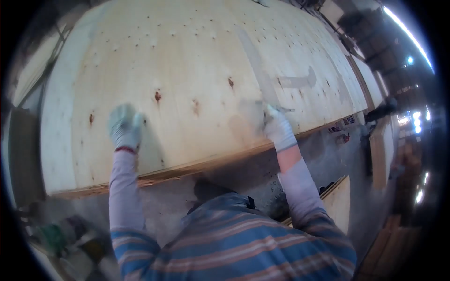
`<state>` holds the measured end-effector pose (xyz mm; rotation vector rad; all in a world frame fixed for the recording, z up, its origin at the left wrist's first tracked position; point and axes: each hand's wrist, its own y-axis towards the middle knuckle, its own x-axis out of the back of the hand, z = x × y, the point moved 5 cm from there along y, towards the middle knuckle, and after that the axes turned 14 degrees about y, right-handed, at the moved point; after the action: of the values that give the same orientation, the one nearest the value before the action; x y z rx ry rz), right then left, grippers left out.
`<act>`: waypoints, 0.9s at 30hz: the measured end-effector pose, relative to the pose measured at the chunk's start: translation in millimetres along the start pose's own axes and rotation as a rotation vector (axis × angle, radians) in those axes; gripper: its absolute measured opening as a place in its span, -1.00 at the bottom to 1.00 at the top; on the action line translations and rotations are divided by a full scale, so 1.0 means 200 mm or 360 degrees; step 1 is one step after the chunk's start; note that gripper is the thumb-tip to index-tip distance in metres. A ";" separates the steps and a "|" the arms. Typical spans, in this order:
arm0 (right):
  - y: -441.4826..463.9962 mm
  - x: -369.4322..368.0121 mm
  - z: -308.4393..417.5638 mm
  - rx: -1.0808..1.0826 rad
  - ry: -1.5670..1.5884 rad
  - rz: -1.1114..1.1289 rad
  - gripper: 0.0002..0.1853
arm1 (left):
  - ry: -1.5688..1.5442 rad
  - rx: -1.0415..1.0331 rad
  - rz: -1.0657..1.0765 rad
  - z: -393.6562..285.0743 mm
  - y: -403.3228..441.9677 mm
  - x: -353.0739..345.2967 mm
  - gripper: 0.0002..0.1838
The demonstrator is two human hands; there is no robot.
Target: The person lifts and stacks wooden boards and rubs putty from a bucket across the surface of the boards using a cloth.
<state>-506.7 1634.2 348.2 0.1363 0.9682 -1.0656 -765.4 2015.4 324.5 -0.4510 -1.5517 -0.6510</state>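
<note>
A large sheet of plywood point(187, 70) with dark knots fills the view in front of me. My left hand point(124, 125), in a pale glove, rests on the sheet at the left, fingers extended with nothing in them. Near the sheet's front edge, right of the middle, my gloved right hand point(280, 129) is closed around a slim tool point(288, 110). Motion blurs that tool, so its exact kind is unclear. A grey smooth strip point(255, 63) runs up the wood beyond this hand, and a shorter grey smear point(300, 81) lies to its right.
More boards lean on the floor point(337, 201) at the lower right, and a pale panel stack point(382, 152) stands farther right. Green and pale clutter point(54, 239) lies at the lower left. Small printed items point(343, 139) are on the floor past the sheet's front edge.
</note>
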 end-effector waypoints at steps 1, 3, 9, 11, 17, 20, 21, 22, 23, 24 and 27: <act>0.13 -0.05 -0.02 0.0005 0.0052 0.0075 -0.70 | 0.0129 0.0130 0.0238 0.17 -0.05 0.07 -0.39; 0.53 -0.06 -0.02 0.0164 -0.0258 0.0147 -0.67 | 0.0343 0.0516 -0.0137 0.63 -0.19 -0.11 -0.37; 1.10 -0.44 0.01 0.0501 -0.2393 0.0421 -0.63 | 0.0549 0.0669 0.0075 0.75 -0.23 -0.07 -0.37; 0.97 -0.35 -0.02 -0.0007 -0.2388 0.0232 -0.64 | 0.0562 0.0646 0.0051 0.75 -0.22 -0.07 -0.37; 0.17 -0.20 -0.30 -0.0041 -0.1650 0.0330 -0.61 | 0.0469 0.0516 0.0149 0.72 -0.23 -0.03 -0.35; 0.05 -0.44 -0.58 -0.0219 -0.0649 0.0305 -0.66 | 0.0164 0.0348 0.0124 1.05 -0.28 -0.03 -0.30; 0.02 -0.54 -0.68 -0.0237 -0.0429 0.0276 -0.68 | 0.0073 0.0457 0.0044 1.37 -0.30 -0.16 -0.30; 0.05 -0.62 -0.77 -0.0207 -0.0365 0.0277 -0.69 | -0.0020 0.0561 -0.0044 1.57 -0.32 -0.22 -0.30; 0.15 -0.72 -0.84 -0.0175 -0.0302 0.0282 -0.69 | 0.0400 0.0801 0.0256 1.63 -0.36 -0.04 -0.31; 0.28 -0.80 -0.89 -0.0145 -0.0242 0.0283 -0.69 | 0.0440 0.0817 0.0217 1.69 -0.38 -0.05 -0.32; 0.77 -0.97 -0.92 0.0643 -0.1959 0.0311 -0.68 | 0.0522 0.0826 0.0112 1.76 -0.38 -0.05 -0.36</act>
<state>-521.6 1940.6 326.2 -0.1010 -0.3650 -0.9117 -1082.6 2186.2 302.8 -0.0036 -1.3189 -0.2327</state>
